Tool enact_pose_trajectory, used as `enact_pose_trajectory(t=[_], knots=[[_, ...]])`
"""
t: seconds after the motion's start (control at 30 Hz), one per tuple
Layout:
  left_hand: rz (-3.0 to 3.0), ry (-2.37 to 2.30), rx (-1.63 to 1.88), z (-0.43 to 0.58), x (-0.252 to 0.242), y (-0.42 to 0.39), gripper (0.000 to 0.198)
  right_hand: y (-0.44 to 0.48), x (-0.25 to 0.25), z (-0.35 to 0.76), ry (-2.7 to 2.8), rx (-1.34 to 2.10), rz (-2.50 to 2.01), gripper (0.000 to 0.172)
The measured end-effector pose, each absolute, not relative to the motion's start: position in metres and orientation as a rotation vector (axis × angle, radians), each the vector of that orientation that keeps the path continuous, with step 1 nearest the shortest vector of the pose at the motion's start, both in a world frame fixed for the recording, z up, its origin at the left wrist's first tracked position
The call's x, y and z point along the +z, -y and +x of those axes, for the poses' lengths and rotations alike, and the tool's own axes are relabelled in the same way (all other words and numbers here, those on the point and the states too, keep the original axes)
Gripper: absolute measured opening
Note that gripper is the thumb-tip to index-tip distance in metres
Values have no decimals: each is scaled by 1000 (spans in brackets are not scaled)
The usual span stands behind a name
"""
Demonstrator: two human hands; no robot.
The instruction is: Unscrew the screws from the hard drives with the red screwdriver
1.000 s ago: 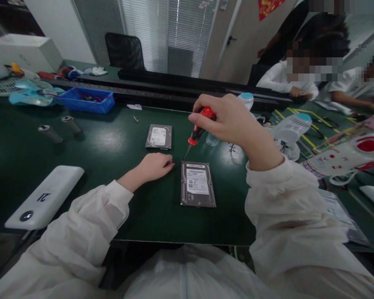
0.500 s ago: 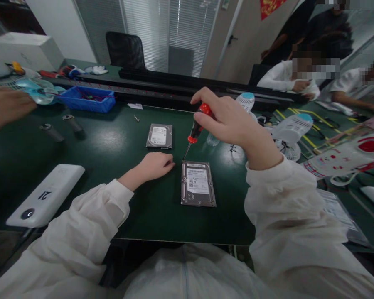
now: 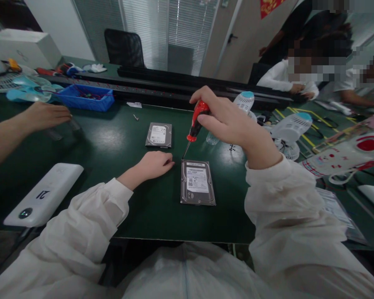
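Observation:
In my right hand [image 3: 226,118] is a red and black screwdriver [image 3: 197,120], tilted, its tip down by the upper left corner of a hard drive [image 3: 198,182]. That drive lies label up on the green table; whether the tip touches it I cannot tell. My left hand [image 3: 156,162] rests on the table left of that corner, fingers curled together, and whatever they may hold is hidden. Behind it lies a second hard drive [image 3: 158,135], flat and apart from both hands. A small screw-like piece [image 3: 136,118] sits farther back.
Another person's hand [image 3: 51,115] reaches in from the left over two dark cylinders. A blue tray [image 3: 86,98] with wires stands behind it. A white device marked 21 [image 3: 43,194] lies at left. Small white fans [image 3: 291,128] and a patterned container [image 3: 345,155] stand at right.
The other person's hand has come farther in from the left, down over the dark cylinders. My hands, the screwdriver and both drives look nearly unchanged.

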State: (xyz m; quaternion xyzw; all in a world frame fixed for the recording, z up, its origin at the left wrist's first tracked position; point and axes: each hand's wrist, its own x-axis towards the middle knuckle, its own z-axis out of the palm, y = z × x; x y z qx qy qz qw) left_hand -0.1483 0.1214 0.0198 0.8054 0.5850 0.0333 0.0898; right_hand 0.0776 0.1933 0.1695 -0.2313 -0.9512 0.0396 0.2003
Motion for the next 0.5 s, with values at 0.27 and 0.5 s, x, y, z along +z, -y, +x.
enact_pose_trajectory(t=[0.27, 0.5], knots=[[2390, -1758, 75, -146, 22, -121, 28, -200, 168, 79, 2590, 22, -645, 35], [2378, -1766, 67, -146, 24, -120, 28, -190, 174, 79, 2612, 137, -652, 23]])
